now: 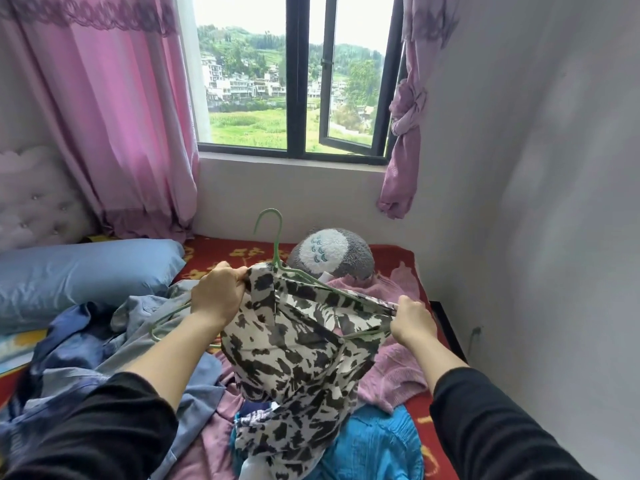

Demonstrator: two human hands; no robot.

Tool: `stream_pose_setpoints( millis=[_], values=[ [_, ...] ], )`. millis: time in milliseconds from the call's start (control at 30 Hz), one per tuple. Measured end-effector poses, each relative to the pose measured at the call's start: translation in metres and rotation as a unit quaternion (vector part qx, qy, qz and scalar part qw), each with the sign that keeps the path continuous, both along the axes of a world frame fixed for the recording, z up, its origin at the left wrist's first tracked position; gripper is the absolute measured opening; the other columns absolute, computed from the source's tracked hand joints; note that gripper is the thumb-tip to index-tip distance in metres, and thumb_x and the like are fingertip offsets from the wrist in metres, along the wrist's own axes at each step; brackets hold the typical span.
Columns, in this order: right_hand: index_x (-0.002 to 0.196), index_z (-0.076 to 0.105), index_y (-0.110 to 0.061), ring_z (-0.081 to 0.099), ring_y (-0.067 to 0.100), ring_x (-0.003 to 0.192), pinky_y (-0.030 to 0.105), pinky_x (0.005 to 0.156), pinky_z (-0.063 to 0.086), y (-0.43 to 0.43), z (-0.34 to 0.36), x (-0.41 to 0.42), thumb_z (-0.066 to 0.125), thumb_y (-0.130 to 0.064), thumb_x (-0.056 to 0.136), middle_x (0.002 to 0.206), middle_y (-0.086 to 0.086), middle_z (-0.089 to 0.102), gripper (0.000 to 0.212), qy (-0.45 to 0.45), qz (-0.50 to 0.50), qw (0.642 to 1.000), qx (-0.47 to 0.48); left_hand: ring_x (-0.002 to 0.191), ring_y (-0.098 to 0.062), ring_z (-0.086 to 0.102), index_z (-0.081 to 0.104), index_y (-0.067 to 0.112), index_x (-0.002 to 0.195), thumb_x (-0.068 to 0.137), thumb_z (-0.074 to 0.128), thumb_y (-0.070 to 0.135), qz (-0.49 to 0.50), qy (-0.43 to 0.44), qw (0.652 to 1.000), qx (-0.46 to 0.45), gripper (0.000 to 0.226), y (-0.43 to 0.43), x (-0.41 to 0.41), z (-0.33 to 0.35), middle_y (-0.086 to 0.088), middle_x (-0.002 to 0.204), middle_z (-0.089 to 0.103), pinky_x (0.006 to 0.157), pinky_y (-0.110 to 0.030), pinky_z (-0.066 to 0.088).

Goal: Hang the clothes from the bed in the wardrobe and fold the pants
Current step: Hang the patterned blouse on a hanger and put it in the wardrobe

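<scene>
A black-and-white patterned garment (294, 362) hangs above the bed on a green hanger (273, 233), whose hook sticks up over it. My left hand (218, 292) grips the garment's left shoulder. At the right end, my right hand (412, 320) pinches the cloth together with the hanger's arm. Beneath lie a pink knitted top (394, 372), a bright blue garment (377, 445), blue-grey clothes (104, 368) and a second green hanger (162, 323), partly hidden by my left arm.
The bed has a red flowered cover (401, 261), a blue pillow (79, 271) on the left and a grey plush toy (332, 251) at the back. Pink curtains (114, 116) frame the window (298, 81). A white wall (536, 202) closes the right side.
</scene>
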State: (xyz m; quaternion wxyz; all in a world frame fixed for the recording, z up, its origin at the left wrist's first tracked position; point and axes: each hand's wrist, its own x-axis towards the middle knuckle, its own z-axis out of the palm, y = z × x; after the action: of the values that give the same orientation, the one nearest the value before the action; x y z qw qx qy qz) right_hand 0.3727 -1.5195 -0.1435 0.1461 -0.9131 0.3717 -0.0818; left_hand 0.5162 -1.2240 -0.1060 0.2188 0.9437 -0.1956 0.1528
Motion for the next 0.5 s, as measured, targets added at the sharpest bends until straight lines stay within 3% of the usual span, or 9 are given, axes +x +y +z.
stream_pose_setpoints(
  millis=[100, 233, 267, 333, 400, 433, 500],
  values=[
    [0.115, 0.051, -0.008, 0.06, 0.03, 0.11, 0.036, 0.08, 0.049, 0.001, -0.002, 0.003, 0.05, -0.004, 0.089, 0.117, 0.013, 0.062, 0.027, 0.032, 0.02, 0.998, -0.055, 0.079, -0.028, 0.061, 0.066, 0.024, 0.115, 0.098, 0.045, 0.026, 0.0, -0.035, 0.999, 0.035, 0.027, 0.001, -0.003, 0.002, 0.001, 0.082, 0.047, 0.06, -0.032, 0.038],
    [0.112, 0.048, -0.01, 0.062, 0.03, 0.103, 0.035, 0.072, 0.047, 0.005, 0.0, 0.007, 0.047, 0.001, 0.086, 0.11, 0.011, 0.065, 0.028, 0.037, 0.033, 0.993, -0.104, 0.079, -0.027, 0.064, 0.063, 0.02, 0.118, 0.099, 0.045, 0.024, -0.015, -0.083, 0.993, 0.077, 0.027, 0.007, -0.01, 0.006, -0.002, 0.087, 0.051, 0.056, -0.033, 0.04],
    [0.112, 0.049, -0.009, 0.063, 0.031, 0.102, 0.034, 0.07, 0.046, 0.004, 0.0, 0.009, 0.047, -0.001, 0.086, 0.11, 0.012, 0.065, 0.028, 0.016, 0.018, 0.996, -0.081, 0.079, -0.026, 0.064, 0.061, 0.02, 0.119, 0.098, 0.047, 0.022, -0.017, -0.099, 0.989, 0.106, 0.026, 0.009, -0.011, 0.008, -0.002, 0.089, 0.053, 0.055, -0.034, 0.044],
    [0.111, 0.054, -0.004, 0.064, 0.035, 0.097, 0.035, 0.069, 0.049, -0.002, 0.004, 0.015, 0.048, -0.006, 0.085, 0.107, 0.016, 0.064, 0.026, -0.078, -0.05, 0.992, 0.087, 0.069, -0.024, 0.065, 0.064, 0.02, 0.113, 0.089, 0.062, 0.013, -0.039, -0.147, 0.971, 0.183, 0.025, 0.013, -0.015, 0.014, -0.002, 0.085, 0.055, 0.049, -0.033, 0.05],
    [0.105, 0.063, 0.0, 0.065, 0.033, 0.081, 0.043, 0.071, 0.058, -0.005, 0.013, 0.022, 0.049, -0.006, 0.085, 0.096, 0.018, 0.066, 0.025, -0.188, -0.087, 0.938, 0.276, 0.049, -0.024, 0.06, 0.071, 0.014, 0.093, 0.07, 0.078, 0.0, -0.058, -0.197, 0.955, 0.214, 0.028, 0.016, -0.017, 0.017, -0.005, 0.072, 0.054, 0.036, -0.031, 0.047],
    [0.1, 0.067, 0.0, 0.062, 0.029, 0.071, 0.045, 0.069, 0.057, -0.003, 0.018, 0.025, 0.05, -0.005, 0.085, 0.087, 0.017, 0.065, 0.023, -0.212, -0.069, 0.917, 0.33, 0.045, -0.025, 0.059, 0.071, 0.013, 0.09, 0.068, 0.078, -0.002, -0.066, -0.21, 0.951, 0.217, 0.028, 0.017, -0.016, 0.017, -0.006, 0.07, 0.053, 0.035, -0.03, 0.046],
    [0.089, 0.069, 0.0, 0.05, 0.018, 0.051, 0.035, 0.052, 0.046, 0.008, 0.03, 0.026, 0.057, -0.003, 0.084, 0.07, 0.011, 0.06, 0.013, -0.191, 0.015, 0.909, 0.369, 0.059, -0.029, 0.066, 0.068, 0.016, 0.105, 0.085, 0.065, 0.005, -0.061, -0.166, 0.965, 0.193, 0.023, 0.015, -0.015, 0.015, -0.005, 0.082, 0.055, 0.046, -0.031, 0.047]
  ],
)
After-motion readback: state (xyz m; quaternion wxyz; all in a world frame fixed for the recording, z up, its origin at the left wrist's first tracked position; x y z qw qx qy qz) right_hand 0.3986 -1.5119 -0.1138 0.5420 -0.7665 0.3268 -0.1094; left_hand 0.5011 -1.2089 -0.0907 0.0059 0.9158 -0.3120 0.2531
